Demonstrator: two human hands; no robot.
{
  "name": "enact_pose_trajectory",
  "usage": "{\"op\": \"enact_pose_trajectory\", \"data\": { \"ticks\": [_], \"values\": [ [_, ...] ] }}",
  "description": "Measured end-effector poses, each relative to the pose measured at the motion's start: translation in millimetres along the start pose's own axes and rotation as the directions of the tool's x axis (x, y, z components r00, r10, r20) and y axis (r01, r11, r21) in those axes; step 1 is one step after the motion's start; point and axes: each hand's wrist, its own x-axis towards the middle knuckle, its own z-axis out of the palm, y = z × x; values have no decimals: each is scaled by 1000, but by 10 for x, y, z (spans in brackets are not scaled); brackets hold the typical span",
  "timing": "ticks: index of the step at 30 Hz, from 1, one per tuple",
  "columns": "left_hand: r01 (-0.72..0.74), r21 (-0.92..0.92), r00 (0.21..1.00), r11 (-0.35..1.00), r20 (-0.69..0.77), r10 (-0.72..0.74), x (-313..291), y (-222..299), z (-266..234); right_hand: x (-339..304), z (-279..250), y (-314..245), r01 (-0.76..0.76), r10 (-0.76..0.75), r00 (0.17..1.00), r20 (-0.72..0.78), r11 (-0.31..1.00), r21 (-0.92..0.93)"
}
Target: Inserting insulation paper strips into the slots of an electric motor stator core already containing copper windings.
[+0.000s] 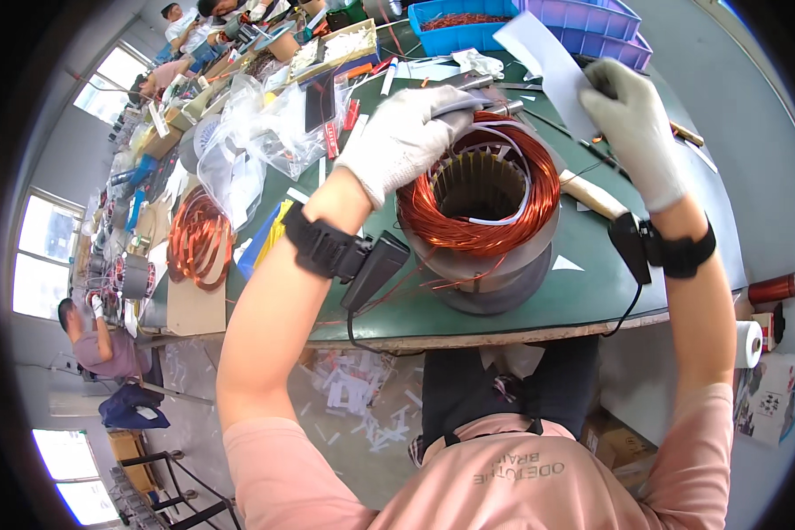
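A motor stator (478, 177) stands upright on the green-topped table (375, 305), ringed by a thick bundle of copper wire (477, 231). White tubing (527, 168) curves over the windings. My left hand (406, 137), in a white knit glove, is at the stator's far left rim. Its fingers are curled over a greyish piece, whose kind I cannot make out. My right hand (629, 124), also gloved, is raised to the right of the stator. Its fingers are closed on a white sheet (548, 71) that slants up and left. A pale-handled hammer (594, 194) lies beside the stator.
Blue bins (458, 37) and purple bins (592, 22) stand at the far edge. Clear plastic bags (256, 132), a copper wire coil (199, 237) and a red marker-like item (352, 115) crowd the left. Co-workers (106, 344) sit farther left. Paper scraps (358, 384) litter the floor.
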Motion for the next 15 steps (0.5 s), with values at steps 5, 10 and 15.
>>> {"op": "enact_pose_trajectory", "data": {
  "ticks": [5,10,15],
  "values": [
    [105,-77,986,992,-125,-114,-97,-95,78,-638,-75,-38,-171,66,917,394,956,237],
    [167,1,960,986,-227,-162,-244,0,118,-873,-141,-226,-306,265,951,159,880,364],
    [-16,630,847,776,-404,345,-548,663,59,-1006,-187,-104,-79,79,997,15,922,379]
  ]
}}
